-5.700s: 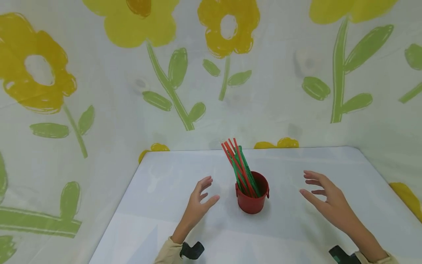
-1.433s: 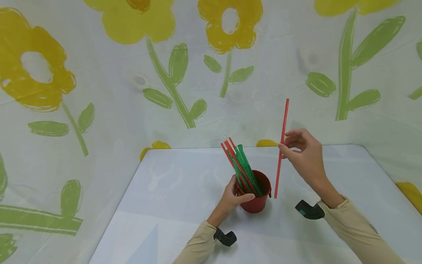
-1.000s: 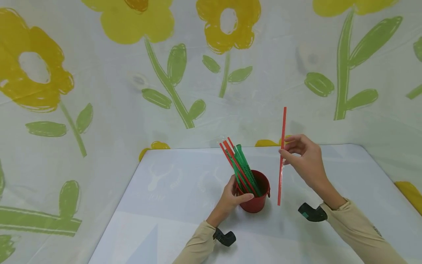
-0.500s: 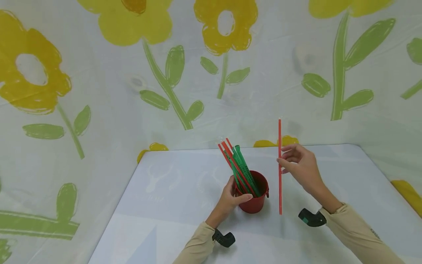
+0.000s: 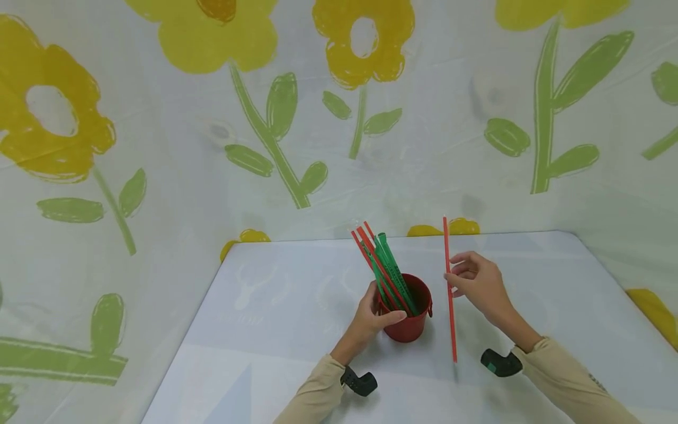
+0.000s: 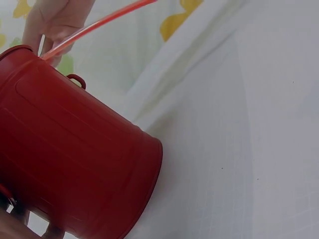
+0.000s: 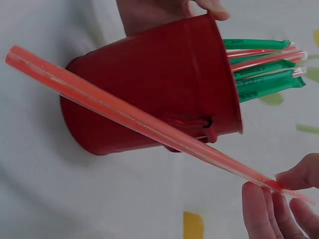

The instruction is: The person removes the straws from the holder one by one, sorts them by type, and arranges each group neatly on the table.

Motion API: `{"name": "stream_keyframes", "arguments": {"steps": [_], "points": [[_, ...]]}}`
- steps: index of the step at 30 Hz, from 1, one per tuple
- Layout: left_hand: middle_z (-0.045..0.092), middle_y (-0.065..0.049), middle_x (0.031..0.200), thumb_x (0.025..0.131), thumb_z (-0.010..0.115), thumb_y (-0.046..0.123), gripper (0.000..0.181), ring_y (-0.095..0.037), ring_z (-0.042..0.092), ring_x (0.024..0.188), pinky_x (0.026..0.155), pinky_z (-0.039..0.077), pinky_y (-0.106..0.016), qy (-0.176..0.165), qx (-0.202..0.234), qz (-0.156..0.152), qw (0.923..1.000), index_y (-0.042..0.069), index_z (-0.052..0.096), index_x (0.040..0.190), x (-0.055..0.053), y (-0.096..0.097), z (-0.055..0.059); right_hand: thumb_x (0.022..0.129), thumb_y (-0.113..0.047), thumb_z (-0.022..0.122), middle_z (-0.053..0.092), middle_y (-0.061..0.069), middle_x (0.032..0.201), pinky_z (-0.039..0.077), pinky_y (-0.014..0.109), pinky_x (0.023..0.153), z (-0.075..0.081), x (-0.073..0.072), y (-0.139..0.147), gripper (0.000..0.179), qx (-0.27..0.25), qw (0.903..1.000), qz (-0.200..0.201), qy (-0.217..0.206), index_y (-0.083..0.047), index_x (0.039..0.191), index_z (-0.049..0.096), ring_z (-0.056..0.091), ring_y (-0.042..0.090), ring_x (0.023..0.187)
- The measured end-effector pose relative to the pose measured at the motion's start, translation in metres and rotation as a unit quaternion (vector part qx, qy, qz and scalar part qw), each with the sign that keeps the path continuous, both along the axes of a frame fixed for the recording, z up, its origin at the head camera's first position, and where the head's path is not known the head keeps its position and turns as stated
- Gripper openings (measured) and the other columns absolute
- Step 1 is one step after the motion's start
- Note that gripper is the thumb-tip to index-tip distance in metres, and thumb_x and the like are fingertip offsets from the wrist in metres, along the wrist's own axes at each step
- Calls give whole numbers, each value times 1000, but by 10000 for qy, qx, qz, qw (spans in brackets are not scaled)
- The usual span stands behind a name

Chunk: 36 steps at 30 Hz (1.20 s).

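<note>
Within the left hand's (image 5: 366, 324) grip, at the rim, stands a red round metal-looking bucket (image 5: 405, 330) on the white counter (image 5: 254, 330); slim green and red plastic straws (image 5: 393, 265) lean out over that hand. The right hand (image 5: 483, 288), nearby, pinches a long red plastic straw (image 5: 452, 324) nearly upright. A light, mid-length pinch should avoid bending it.

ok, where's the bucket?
Head view: the red bucket is on the white table, right of centre, between the left hand holding it and the red straw in the right hand.
</note>
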State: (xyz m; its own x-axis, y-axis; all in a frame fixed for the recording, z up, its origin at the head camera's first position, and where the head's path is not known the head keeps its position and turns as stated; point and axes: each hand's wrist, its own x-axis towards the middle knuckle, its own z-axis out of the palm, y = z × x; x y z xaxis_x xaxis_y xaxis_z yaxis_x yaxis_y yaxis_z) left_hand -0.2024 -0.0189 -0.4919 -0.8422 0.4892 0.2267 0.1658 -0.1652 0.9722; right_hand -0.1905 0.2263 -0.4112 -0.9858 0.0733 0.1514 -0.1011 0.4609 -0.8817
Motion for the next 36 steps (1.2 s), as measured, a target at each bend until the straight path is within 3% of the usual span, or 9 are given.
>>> {"name": "stream_keyframes", "arguments": {"steps": [6, 22, 29, 36], "points": [[51, -1, 133, 84, 68, 23, 63, -18, 44, 124, 96, 44, -35, 12, -73, 95, 9999, 21, 35, 138, 1, -1, -1, 87, -16, 68, 63, 18, 94, 56, 28, 60, -10, 0, -1, 35, 54, 9996, -35, -264, 1, 114, 53, 66, 22, 74], [49, -1, 134, 84, 68, 25, 64, -18, 42, 125, 99, 41, -36, 23, 5, 70, 10000, 22, 35, 139, 0, 1, -4, 87, -14, 67, 62, 17, 94, 56, 30, 59, -32, -10, -4, 33, 45, 9979, -1, -654, 2, 113, 54, 65, 23, 74], [50, -9, 133, 85, 67, 20, 62, -23, 45, 122, 97, 43, -39, 34, 123, 134, 9998, 13, 36, 138, 11, -2, 19, 87, -13, 68, 62, 16, 94, 56, 31, 59, -44, -16, -6, 34, -12, 9967, 101, -801, 3, 113, 54, 65, 22, 73], [50, -8, 133, 85, 67, 22, 63, -22, 44, 123, 97, 43, -36, 9, 158, 39, 9999, 14, 35, 139, 12, -1, 22, 85, -10, 68, 64, 17, 90, 56, 32, 57, -58, -19, -8, 32, -50, 9959, 159, -893, 5, 110, 55, 65, 21, 67]]}}
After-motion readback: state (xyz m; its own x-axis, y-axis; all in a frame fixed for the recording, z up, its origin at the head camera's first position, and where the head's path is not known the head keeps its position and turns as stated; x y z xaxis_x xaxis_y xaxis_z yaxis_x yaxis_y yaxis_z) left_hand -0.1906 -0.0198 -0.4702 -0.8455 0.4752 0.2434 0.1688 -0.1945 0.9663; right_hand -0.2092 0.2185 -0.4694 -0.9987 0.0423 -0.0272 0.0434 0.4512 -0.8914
